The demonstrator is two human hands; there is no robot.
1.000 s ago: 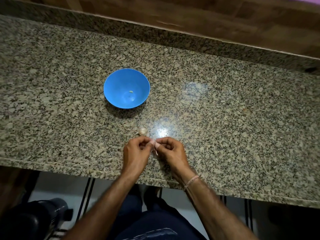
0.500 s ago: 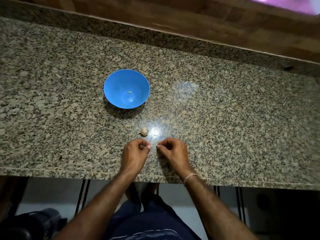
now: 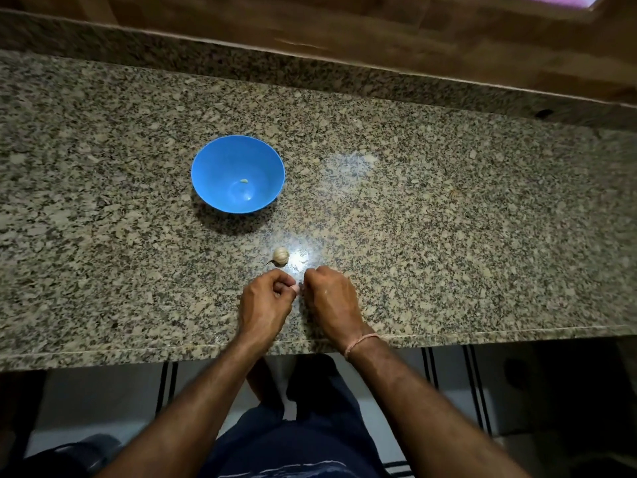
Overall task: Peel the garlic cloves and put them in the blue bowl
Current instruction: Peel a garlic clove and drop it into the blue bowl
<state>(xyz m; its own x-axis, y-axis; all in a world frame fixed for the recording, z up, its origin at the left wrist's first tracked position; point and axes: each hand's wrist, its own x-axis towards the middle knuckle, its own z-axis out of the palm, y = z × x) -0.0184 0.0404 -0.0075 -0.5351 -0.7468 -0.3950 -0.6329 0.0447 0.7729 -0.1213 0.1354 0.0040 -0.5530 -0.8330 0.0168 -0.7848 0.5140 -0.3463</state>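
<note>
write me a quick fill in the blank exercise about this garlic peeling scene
1. The bowl on the granite counter is ____ in colour.
2. The garlic bulb lies on the counter between the bowl and the ____.
3. The left hand and right hand pinch a garlic clove ____ them.
4. A thin band circles the ____ wrist.

Missing words: blue; hands; between; right.

Left hand and right hand together on a pinkish garlic clove, garlic bulb just beyond
</note>
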